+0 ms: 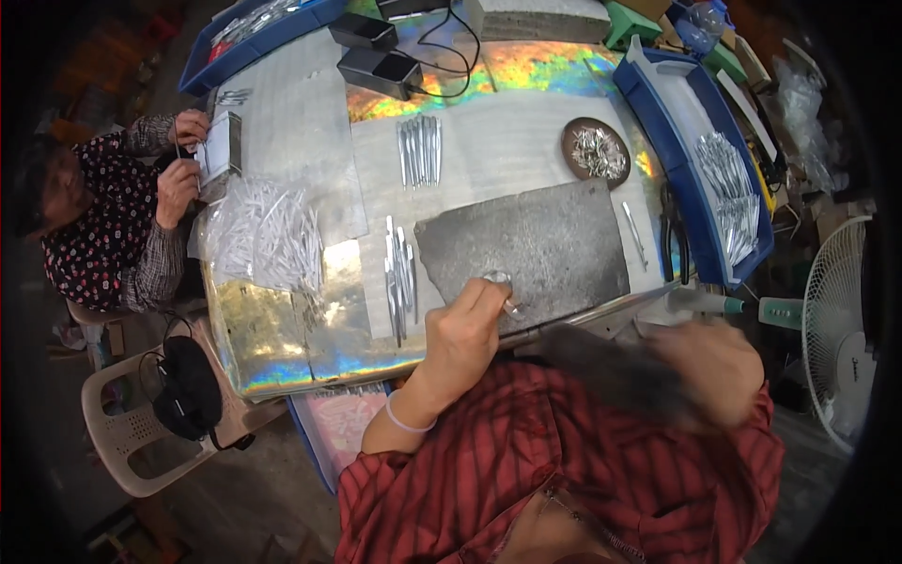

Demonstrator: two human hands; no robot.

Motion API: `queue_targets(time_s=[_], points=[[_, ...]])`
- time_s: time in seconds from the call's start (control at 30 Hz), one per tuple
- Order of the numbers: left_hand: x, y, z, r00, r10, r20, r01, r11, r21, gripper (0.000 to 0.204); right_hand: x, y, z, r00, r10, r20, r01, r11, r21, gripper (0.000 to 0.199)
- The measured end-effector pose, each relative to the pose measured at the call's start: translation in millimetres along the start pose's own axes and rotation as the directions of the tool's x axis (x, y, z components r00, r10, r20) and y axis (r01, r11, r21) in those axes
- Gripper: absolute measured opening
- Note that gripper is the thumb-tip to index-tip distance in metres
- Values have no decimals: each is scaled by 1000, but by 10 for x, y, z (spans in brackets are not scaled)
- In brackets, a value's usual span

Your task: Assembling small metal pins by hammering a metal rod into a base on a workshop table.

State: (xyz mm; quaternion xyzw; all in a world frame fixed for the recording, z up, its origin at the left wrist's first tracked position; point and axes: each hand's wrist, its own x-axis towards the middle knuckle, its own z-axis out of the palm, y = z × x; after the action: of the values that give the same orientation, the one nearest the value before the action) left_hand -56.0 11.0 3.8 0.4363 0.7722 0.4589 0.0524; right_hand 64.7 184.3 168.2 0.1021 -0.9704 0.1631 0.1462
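Note:
My left hand [465,329] is closed, its fingertips pinched on a small silvery metal piece [510,306] at the near edge of a flat grey stone slab [536,240]. My right hand [709,371] is low at the right, smeared by motion. Beside it is a dark blurred shape [611,368]; I cannot make out what it is or whether the hand holds it. Left of the slab lies a bunch of silvery metal strips [399,282], and another row of strips [419,152] lies beyond it. A single strip [634,233] rests right of the slab.
A brown bowl of small metal pieces [596,150], pliers [673,235] and a blue tray of strips [662,141] are at the right. A bag of pale strips [263,235] sits at the left, near another person's hands [178,183]. A fan [841,329] stands far right.

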Motion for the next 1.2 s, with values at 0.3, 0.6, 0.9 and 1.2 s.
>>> queue_targets(time_s=[0.3,0.6,0.9,1.2], points=[[-24,-51,-5,996,45,-75,-49,998,-49,16,-114,186,202,989,67,130,-96,966,240,52],[42,167,-361,853,-450,264,296,1,-955,15,-374,630,1098,867,493,67,-494,870,-7,42],[125,220,-311,801,-471,370,431,24,-902,20,-469,957,1127,847,531,-29,-528,847,67,28],[229,265,-173,741,-506,441,557,98,-825,47,-808,1669,1398,704,710,-14,-704,696,-142,27]])
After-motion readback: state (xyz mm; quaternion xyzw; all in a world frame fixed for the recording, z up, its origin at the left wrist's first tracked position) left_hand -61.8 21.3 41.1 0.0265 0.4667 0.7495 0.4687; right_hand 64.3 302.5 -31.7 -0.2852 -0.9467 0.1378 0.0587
